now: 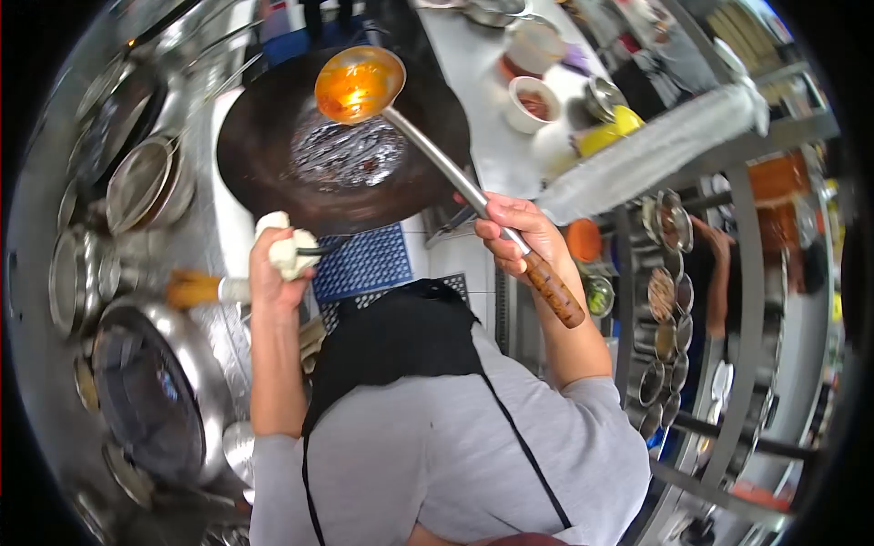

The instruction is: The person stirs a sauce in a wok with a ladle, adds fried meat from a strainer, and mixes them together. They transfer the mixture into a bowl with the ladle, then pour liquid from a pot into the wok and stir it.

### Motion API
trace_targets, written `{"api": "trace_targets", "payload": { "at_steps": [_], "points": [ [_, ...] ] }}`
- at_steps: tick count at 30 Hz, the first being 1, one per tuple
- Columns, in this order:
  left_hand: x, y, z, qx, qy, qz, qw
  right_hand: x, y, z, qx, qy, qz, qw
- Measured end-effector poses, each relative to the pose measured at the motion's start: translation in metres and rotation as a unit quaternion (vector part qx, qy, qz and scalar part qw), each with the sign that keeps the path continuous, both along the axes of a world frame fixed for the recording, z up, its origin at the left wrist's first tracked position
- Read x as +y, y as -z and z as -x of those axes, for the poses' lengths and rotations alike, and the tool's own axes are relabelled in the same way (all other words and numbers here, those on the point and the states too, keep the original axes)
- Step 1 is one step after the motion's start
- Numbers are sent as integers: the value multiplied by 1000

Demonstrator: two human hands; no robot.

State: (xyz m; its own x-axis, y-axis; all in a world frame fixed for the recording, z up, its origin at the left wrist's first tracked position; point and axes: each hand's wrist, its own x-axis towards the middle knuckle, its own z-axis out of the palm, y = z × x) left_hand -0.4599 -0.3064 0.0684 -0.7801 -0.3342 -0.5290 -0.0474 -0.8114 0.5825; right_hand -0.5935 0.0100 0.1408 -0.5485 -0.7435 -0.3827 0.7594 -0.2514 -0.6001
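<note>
A large dark wok (pixel 259 150) is held up in front of me, with a shiny film of liquid on its inner surface. My left hand (pixel 273 273) is closed on a folded white cloth (pixel 293 253) wrapped about the wok's handle. The fingers of my right hand (pixel 523 232) wrap round the long metal shaft of a ladle (pixel 437 159), near its brown wooden grip. Orange liquid shows in the ladle's bowl, which hangs over the wok's far part.
At the left stand a round strainer (pixel 138 187), metal pots and a large steel basin (pixel 205 364). A steel counter (pixel 496 146) on the right carries a white bowl (pixel 531 105). Beyond the metal frame are small containers and another person's arm (pixel 716 273).
</note>
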Motion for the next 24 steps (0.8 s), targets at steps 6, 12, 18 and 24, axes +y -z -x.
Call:
{"api": "trace_targets", "payload": {
  "at_steps": [6, 12, 18, 24],
  "points": [
    [5, -4, 37, 16, 34, 0, 999, 42, -25, 9, 210, 206, -187, 937],
    [15, -9, 53, 19, 58, 4, 998, 62, 50, 37, 535, 231, -575, 574],
    [14, -2, 53, 16, 78, 4, 997, 57, 74, 35, 495, 201, -650, 541],
    [17, -1, 55, 0, 78, 0, 997, 61, 81, 37, 502, 215, -636, 545]
  ]
}}
